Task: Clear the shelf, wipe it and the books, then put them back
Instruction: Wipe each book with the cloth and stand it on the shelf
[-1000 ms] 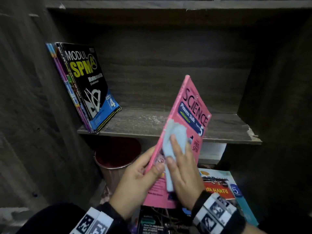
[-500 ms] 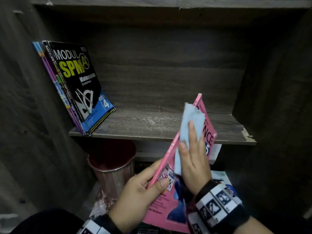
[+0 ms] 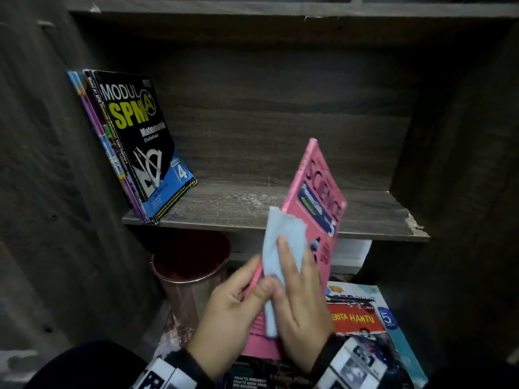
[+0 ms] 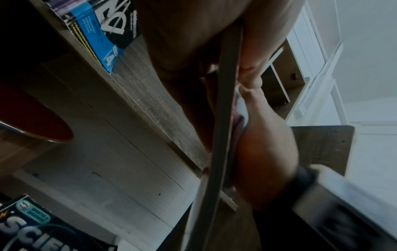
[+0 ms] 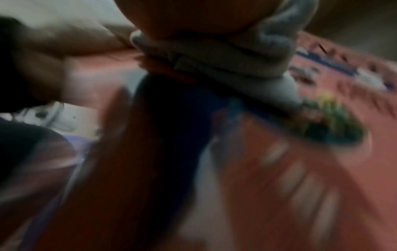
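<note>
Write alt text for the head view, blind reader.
Two hands work on a pink Science book held upright before a dark wooden shelf: the left hand grips its edge and the right hand presses a pale blue cloth on the cover. Several books lean at the shelf's left end.

The left hand (image 3: 233, 307) grips the lower spine edge of a pink Science book (image 3: 317, 217), held tilted before the dark wooden shelf (image 3: 280, 217). The right hand (image 3: 300, 310) presses a pale blue cloth (image 3: 283, 242) flat against its cover. A few books (image 3: 134, 141) (a black SPM one outermost) lean at the shelf's left end.
</note>
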The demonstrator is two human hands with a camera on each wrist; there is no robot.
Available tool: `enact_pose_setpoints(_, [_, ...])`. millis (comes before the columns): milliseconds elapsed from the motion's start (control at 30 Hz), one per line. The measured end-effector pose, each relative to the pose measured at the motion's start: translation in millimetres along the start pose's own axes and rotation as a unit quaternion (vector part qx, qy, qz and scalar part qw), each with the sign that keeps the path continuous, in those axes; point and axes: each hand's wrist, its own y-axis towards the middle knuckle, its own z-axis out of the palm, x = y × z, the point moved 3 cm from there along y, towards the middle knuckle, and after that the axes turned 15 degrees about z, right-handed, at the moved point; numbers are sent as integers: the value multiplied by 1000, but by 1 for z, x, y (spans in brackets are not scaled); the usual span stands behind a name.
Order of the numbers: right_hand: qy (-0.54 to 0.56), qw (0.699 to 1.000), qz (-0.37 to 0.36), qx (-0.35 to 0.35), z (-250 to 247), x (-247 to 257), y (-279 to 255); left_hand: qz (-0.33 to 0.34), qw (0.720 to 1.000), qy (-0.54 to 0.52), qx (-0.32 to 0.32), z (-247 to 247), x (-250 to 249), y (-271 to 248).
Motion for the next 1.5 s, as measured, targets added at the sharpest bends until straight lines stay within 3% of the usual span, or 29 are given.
enact_pose_setpoints(133, [40,986,73,-143,-46,-21,46,-20,995,30,89,17,-2,-11])
enact_pose_setpoints(233, [128,950,186,-215,-65,-52,64,-31,995,27,94,19,-5,-16])
enact_pose_setpoints(333, [202,908,327,-164,-52,-73,69,-9,998,21,58,14,-8,-13])
enact_pose_setpoints(400, [210,903,369,-63,-34,-71,60,31,999,31,21,11,-14,-11])
enact_pose_setpoints(467, [162,927,329,85,-4,-58,43,65,997,30,-30,8,-19,-9])
enact_pose_setpoints(533, [184,927,250,212,21,-42,19,83,994,12,-63,6,-20,-8])
enact_pose_setpoints(633, [333,885,183,267,18,-18,5,128,988,54,-61,2,-18,-8])
enact_pose_setpoints(700, [403,866,168,243,5,3,18,150,982,116,-19,2,-15,-8])
enact_pose_setpoints(800, [474,848,140,192,-20,20,30,184,948,247,80,8,-2,-9])
enact_pose_setpoints(900, [524,829,150,123,-29,22,38,167,935,284,133,7,12,-5])
enact_pose_setpoints(967, [545,815,158,116,-33,24,39,157,923,329,121,-2,16,2])
enact_pose_setpoints(1033, [573,792,154,144,-38,27,40,105,935,337,31,-21,17,14])
enact_pose_setpoints(1133, [576,779,116,218,-51,29,42,-62,956,248,-146,-61,21,29])
enact_pose_setpoints(1200, [553,789,107,244,-61,24,46,-161,967,88,-177,-75,28,31])
enact_pose_setpoints(1267, [555,785,116,249,-72,16,52,-174,973,-20,-153,-75,24,31])
enact_pose_setpoints(1333, [556,781,138,248,-82,6,58,-157,974,-37,-159,-73,17,31])
enact_pose_setpoints(1400, [538,792,164,237,-88,-4,63,-141,971,-88,-169,-72,12,30])
enact_pose_setpoints(1500, [513,808,194,213,-90,-17,65,-115,972,-160,-125,-59,7,28])
